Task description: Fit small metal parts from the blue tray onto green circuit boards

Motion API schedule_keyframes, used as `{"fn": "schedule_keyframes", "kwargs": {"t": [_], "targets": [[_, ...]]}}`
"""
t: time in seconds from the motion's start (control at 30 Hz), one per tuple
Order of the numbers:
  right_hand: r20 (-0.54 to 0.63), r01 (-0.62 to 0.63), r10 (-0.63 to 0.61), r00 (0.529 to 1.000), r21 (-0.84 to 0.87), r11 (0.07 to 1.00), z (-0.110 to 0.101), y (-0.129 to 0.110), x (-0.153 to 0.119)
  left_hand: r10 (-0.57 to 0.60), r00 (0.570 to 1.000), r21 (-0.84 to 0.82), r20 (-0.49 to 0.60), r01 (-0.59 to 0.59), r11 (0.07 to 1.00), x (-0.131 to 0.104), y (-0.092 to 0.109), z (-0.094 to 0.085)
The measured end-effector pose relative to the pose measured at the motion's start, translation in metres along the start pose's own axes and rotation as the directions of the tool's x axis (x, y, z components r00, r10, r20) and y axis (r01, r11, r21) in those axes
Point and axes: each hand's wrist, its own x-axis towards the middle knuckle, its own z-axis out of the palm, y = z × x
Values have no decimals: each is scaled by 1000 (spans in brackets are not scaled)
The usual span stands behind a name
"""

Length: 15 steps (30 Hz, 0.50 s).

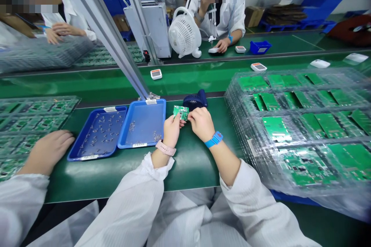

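Observation:
My left hand (172, 128) grips a small green circuit board (181, 112) by its lower left part, thumb on top, above the green work surface. At the board's right edge is my right hand (201, 122), its fingers pinched together; whatever may be between the fingertips is too small to make out. Just behind the board lies a dark blue handheld fan (194, 100). Left of my hands stand two blue trays: the nearer one (142, 123) bears small metal parts in little heaps, while the farther one (100, 133) has small parts scattered over it.
Stacked clear plastic trays (246, 123) with green boards fill the right side. More boards in trays (34, 114) lie at left, beside a co-worker's hand (52, 148). A metal post (107, 27) rises behind the blue trays. Across the green belt (203, 75) are a white fan (185, 34) and people.

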Motion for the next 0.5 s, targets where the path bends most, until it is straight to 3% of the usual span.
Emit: {"fn": "schedule_keyframes", "kwargs": {"t": [0.5], "targets": [[92,155,-142,986,-144,977,18,-2,1,-18,999,89,-49,23,996,3,-2,2]]}}
